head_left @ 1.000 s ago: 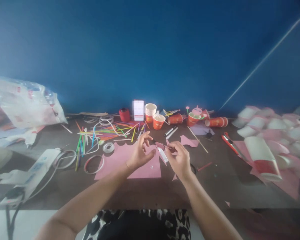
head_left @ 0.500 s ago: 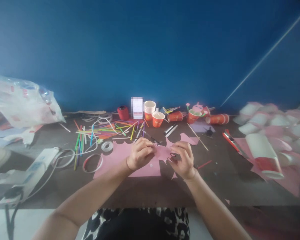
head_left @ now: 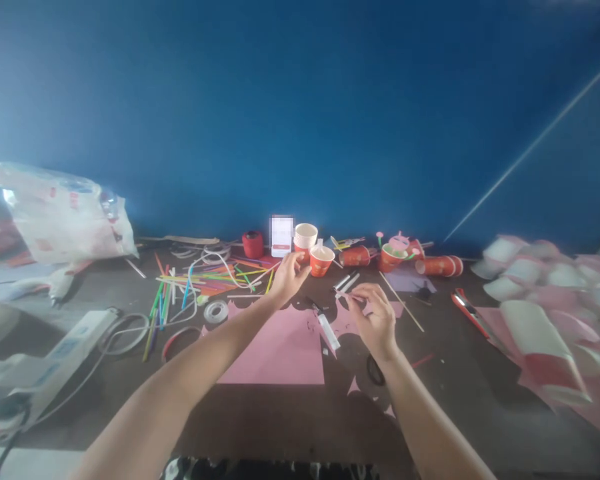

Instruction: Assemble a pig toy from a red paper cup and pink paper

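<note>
My left hand [head_left: 291, 277] reaches over the table to the front of the paper cups, fingers curved and apart, with nothing seen in it. Closest to it are a white-mouthed cup [head_left: 306, 235] and a red-orange paper cup [head_left: 322, 260] with white material inside; contact cannot be told. My right hand [head_left: 376, 320] pinches a small pink paper cutout [head_left: 347, 295], seen nearly edge-on. Beneath the hands lies a pink paper sheet [head_left: 280, 347] with scalloped cuts. A white pen-like item [head_left: 329, 331] rests at its right side. A black loop [head_left: 375, 370] shows beside my right wrist.
Colourful sticks [head_left: 215, 277], a tape roll [head_left: 215, 311] and a power strip [head_left: 75, 343] lie left. A cutter knife [head_left: 473, 313] and piled paper cups [head_left: 545, 267] occupy the right. A decorated cup [head_left: 393, 257] and a lit phone [head_left: 281, 237] stand behind.
My left hand has left the pink cutout and moved forward to the cups. The cutout stays in my right hand, now turned edge-on. The camera view has tilted up.
</note>
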`<action>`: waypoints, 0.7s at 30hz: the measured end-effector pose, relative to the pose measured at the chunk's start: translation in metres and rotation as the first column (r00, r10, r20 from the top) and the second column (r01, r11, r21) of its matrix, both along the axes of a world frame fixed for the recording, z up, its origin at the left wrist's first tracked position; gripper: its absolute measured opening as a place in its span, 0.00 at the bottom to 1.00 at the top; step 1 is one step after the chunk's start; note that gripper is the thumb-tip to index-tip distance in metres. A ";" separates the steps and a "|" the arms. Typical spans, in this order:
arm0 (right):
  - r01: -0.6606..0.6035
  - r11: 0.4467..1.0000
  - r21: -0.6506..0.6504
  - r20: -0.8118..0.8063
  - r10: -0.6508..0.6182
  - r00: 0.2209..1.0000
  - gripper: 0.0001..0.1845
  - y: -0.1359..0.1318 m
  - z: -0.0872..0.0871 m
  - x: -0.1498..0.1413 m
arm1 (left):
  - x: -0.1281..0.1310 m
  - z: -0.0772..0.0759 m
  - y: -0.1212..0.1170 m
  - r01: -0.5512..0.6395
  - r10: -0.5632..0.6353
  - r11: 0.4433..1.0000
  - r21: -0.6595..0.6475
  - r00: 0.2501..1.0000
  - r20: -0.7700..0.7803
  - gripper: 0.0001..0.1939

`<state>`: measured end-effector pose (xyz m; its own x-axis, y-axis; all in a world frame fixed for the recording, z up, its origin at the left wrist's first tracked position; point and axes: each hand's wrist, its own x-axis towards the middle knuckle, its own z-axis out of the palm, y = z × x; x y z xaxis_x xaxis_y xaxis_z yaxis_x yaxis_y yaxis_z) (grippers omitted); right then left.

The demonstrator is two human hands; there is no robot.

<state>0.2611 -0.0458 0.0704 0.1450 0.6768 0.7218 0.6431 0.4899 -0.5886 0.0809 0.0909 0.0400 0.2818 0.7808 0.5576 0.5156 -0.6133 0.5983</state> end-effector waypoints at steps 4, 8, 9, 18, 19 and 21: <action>0.009 0.990 -0.143 -0.067 -0.019 0.998 0.03 0.023 -0.008 0.010 | 0.022 0.011 0.037 0.048 -0.049 0.999 -0.020 0.997 -0.057 0.18; -0.043 0.944 -0.326 -0.302 -0.061 0.951 0.12 0.052 -0.018 0.022 | 0.039 0.018 0.058 0.058 -0.065 0.997 -0.058 0.990 -0.126 0.24; -0.084 0.931 -0.355 -0.372 -0.058 0.926 0.14 0.061 -0.021 0.024 | 0.042 0.019 0.063 0.057 -0.068 0.996 -0.074 0.987 -0.148 0.25; -0.242 0.876 -0.417 -0.457 0.029 0.889 0.25 0.118 -0.049 0.024 | 0.047 0.024 0.069 0.007 -0.056 0.983 -0.182 0.961 -0.270 0.25; -0.245 0.870 -0.428 -0.451 0.030 0.892 0.25 0.121 -0.050 0.023 | 0.047 0.025 0.068 0.008 -0.059 0.983 -0.184 0.961 -0.272 0.25; -0.251 0.859 -0.446 -0.440 0.033 0.897 0.24 0.124 -0.052 0.023 | 0.049 0.026 0.066 0.015 -0.065 0.982 -0.186 0.962 -0.266 0.21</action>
